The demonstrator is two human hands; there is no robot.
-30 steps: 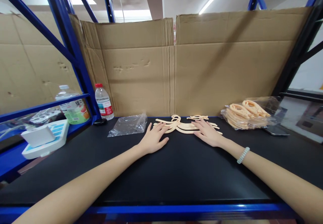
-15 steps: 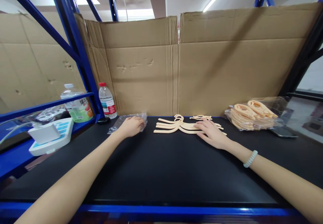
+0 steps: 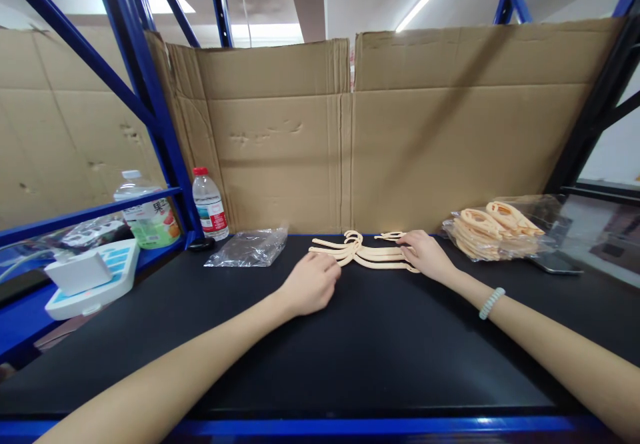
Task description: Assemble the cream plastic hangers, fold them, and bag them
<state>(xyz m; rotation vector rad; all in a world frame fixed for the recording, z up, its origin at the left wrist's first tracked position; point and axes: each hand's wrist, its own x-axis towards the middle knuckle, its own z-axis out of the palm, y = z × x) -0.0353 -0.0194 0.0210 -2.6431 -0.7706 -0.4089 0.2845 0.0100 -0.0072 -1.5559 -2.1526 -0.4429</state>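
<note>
A tall cardboard wall (image 3: 350,144) stands along the back of the black worktop (image 3: 360,344), and everything else I place from the stack of peach plastic hangers (image 3: 363,254) lying flat at the foot of that wall, about the middle of the worktop's back edge. To the right of the hangers, well apart, sits a clear bag of more peach hangers (image 3: 493,229). To their left lies an empty clear plastic bag (image 3: 250,247), crumpled and flat. Further left again a small water bottle with a red cap (image 3: 210,205) stands upright against the blue rack post (image 3: 150,97), and beyond the post a white scale (image 3: 93,276) sits on the side shelf beside a bigger drink bottle (image 3: 147,214).

My right hand (image 3: 427,256) rests on the right end of the hangers, fingers stretched out flat over their arms, pressing and not gripping. My left hand (image 3: 310,284) lies on the worktop just in front of the hangers' left end, fingers curled loosely inward, the knuckles near the tips of the hanger arms; I cannot tell whether it touches them.
</note>
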